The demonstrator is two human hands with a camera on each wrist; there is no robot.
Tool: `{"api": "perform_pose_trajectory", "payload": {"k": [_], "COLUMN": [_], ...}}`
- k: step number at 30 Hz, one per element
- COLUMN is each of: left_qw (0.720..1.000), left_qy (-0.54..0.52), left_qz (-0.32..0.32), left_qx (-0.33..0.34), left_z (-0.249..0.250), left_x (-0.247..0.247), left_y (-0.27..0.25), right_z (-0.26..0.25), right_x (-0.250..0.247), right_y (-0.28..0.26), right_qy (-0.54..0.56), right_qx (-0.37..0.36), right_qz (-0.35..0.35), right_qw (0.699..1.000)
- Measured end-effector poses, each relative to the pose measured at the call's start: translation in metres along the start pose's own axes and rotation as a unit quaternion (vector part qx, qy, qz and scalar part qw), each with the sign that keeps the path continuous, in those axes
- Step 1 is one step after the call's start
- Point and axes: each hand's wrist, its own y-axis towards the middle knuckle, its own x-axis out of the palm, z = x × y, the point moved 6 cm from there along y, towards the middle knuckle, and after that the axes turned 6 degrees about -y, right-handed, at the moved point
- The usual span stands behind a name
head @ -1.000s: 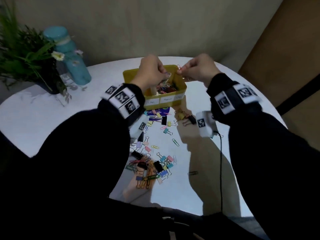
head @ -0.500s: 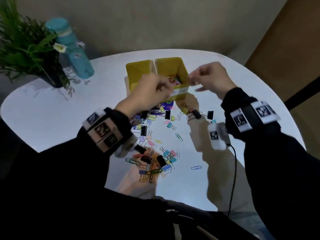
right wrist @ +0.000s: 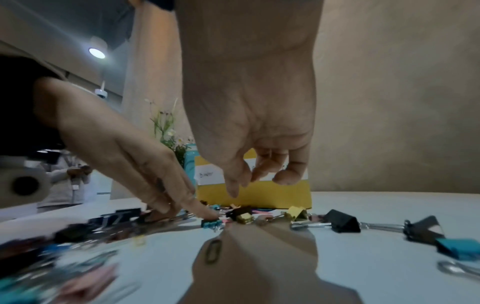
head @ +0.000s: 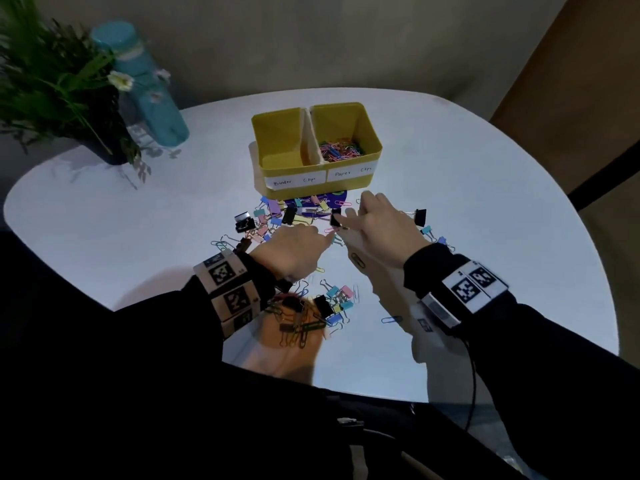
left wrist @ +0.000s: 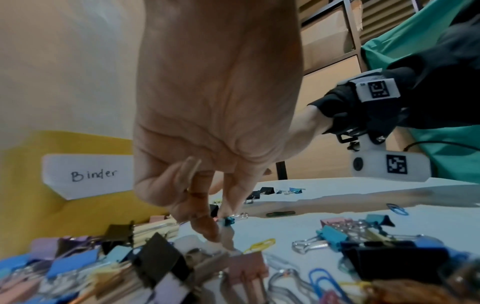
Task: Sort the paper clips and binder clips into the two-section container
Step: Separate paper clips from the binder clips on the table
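The yellow two-section container (head: 346, 176) stands at the table's far middle. Its right section, labelled Paper Clips, holds coloured paper clips (head: 341, 148); the inside of the left section, labelled Binder (left wrist: 93, 176), is mostly hidden by its wall. Loose binder clips and paper clips (head: 311, 313) lie scattered in front of it. My left hand (head: 325, 237) reaches down with straight fingers, the index tip touching a small teal binder clip (left wrist: 230, 221) (right wrist: 210, 223). My right hand (head: 349, 216) (right wrist: 249, 181) hangs just above black and yellow binder clips (right wrist: 242, 215), fingers loosely curled, holding nothing.
A potted plant (head: 69, 98) and a teal bottle (head: 149, 98) stand at the back left. A purple card (head: 325, 201) lies under clips by the container's front. More binder clips (head: 419, 216) lie right of my right hand. A cable hangs from the right wrist.
Both hands have come down from the container's rim to the loose clips on the table. The clip that the right hand pinched over the container is no longer in its fingers.
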Motion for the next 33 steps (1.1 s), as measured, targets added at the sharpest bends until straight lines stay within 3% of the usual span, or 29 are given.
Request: {"api": "perform_pose_trajectory", "payload": {"k": [5, 8, 13, 18, 21, 24, 29, 33], "left_qw": [0.997, 0.993, 0.998, 0.999, 0.999, 0.997, 0.999, 1.0], "left_qy": [-0.073, -0.116, -0.05, -0.017, -0.042, -0.053, -0.024, 0.011], "left_qz": [-0.019, 0.005, -0.02, -0.02, 0.006, 0.044, 0.015, -0.005], "left_qx": [0.006, -0.014, -0.043, -0.034, -0.03, -0.029, -0.043, 0.026], "left_z": [-0.012, -0.017, -0.016, -0.018, -0.02, -0.016, -0.004, 0.011], "left_x": [0.01, 0.011, 0.012, 0.014, 0.01, 0.002, 0.001, 0.002], "left_y": [-0.011, -0.012, -0.005, -0.005, -0.009, -0.007, 0.006, -0.002], "right_z": [-0.001, 0.001, -0.022, 0.009, 0.041, 0.05, 0.027, 0.017], "right_x": [0.026, 0.019, 0.017, 0.017, 0.009, -0.006, 0.001, 0.015], "right_y": [-0.036, -0.04, -0.036, -0.045, -0.052, -0.039, 0.012, 0.027], "right_qy": [-0.04, -0.033, -0.031, -0.059, -0.079, -0.056, -0.008, -0.039], "right_qx": [-0.036, -0.02, -0.059, -0.039, 0.018, 0.057, 0.056, 0.046], "right_qz": [-0.035, -0.002, -0.02, -0.028, -0.036, -0.019, -0.033, -0.07], "right_qw": [0.998, 0.999, 0.998, 0.997, 0.996, 0.997, 0.998, 0.996]}}
